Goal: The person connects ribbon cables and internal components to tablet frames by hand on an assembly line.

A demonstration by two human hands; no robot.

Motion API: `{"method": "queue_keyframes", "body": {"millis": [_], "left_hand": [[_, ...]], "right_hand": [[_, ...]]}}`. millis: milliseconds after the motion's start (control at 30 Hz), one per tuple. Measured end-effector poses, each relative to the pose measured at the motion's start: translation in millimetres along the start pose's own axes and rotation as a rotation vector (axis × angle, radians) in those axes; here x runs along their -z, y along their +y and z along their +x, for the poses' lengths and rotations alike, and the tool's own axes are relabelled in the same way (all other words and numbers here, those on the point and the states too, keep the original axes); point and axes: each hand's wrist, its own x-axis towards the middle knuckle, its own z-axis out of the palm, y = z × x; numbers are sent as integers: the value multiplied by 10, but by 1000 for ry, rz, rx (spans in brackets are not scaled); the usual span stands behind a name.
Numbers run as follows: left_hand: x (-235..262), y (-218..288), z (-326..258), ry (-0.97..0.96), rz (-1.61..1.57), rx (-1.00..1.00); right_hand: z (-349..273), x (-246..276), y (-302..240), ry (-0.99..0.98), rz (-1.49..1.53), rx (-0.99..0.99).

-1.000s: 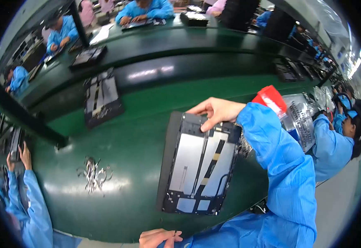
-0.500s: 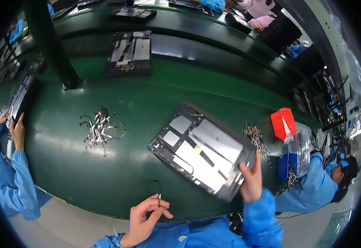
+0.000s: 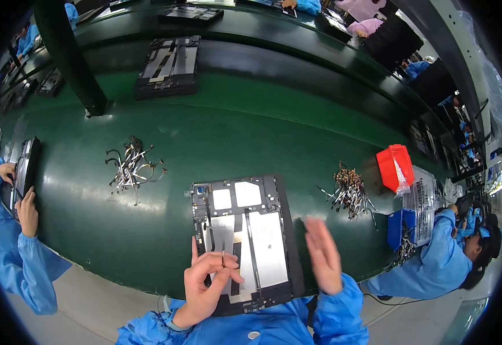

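Your left hand (image 3: 207, 284) is at the near edge of the green table (image 3: 251, 138), over the lower left part of the open tablet frame (image 3: 244, 241). Its thumb and forefinger are pressed together on a small thin part (image 3: 223, 259), which stands up from the fingertips, just above the grey plate of the frame. What this part is I cannot tell, it is too small.

Your right hand (image 3: 323, 256) is blurred; it is flat, with the fingers straight and close together, holding nothing. It is just beside the right edge of the frame; whether it touches it, I cannot tell.

The frame lies flat between your two hands. A pile of flat cables (image 3: 130, 167) lies to its left, another pile of small parts (image 3: 348, 192) to its right, both well apart from your fingers.
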Motion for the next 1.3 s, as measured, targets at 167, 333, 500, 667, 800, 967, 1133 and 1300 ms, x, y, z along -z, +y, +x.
{"method": "queue_keyframes", "body": {"millis": [167,333,500,667,800,967,1133,1300], "left_hand": [[-21,72,248,-130,403,-217],[-69,246,200,-111,492,-361],[-14,698,-48,-213,251,-19],[99,584,-61,-183,520,-289],[324,586,-123,-138,708,-362],[479,369,42,-39,1130,-447],[414,371,71,-6,1284,-502],[344,282,162,10,1305,-515]], "right_hand": [[249,-339,93,-120,13,63],[307,-285,-423,177,-945,388],[413,-646,-769,-541,-871,761],[610,-823,-611,-531,-626,594],[642,-1005,-494,-336,-311,-186],[767,-1002,-302,-219,-232,-373],[771,-1050,-352,-224,-398,-282],[783,-1030,-321,-238,-487,-170]]}}
